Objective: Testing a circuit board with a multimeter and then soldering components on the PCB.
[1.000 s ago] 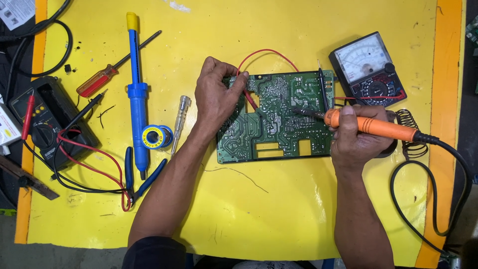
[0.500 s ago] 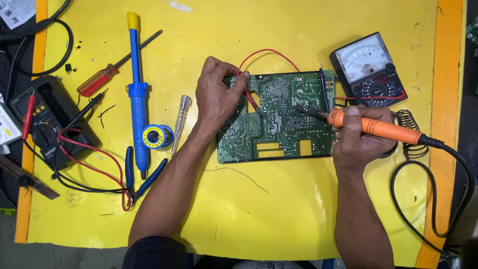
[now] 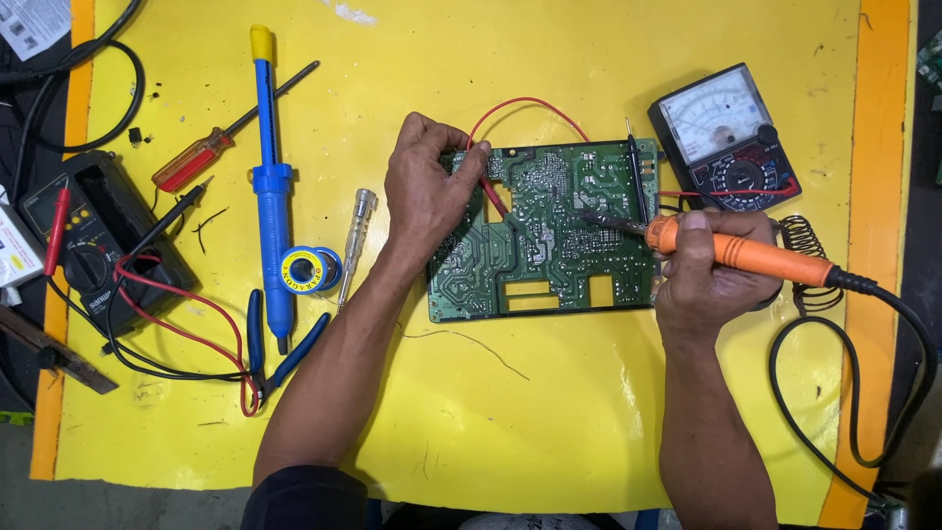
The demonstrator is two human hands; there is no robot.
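**Circuit board under two hands, yellow surface**

Circuit board, green, solder side up, lies at the centre of the yellow surface. We log our left hand closed at the board's upper left corner, fingers pinching a red wire that loops above the board. Our right hand grips an orange soldering iron, tip resting on the board's right half. Analogue meter sits just beyond the board's right edge. Blue desoldering pump, solder reel and red screwdriver lie to the left, well apart.
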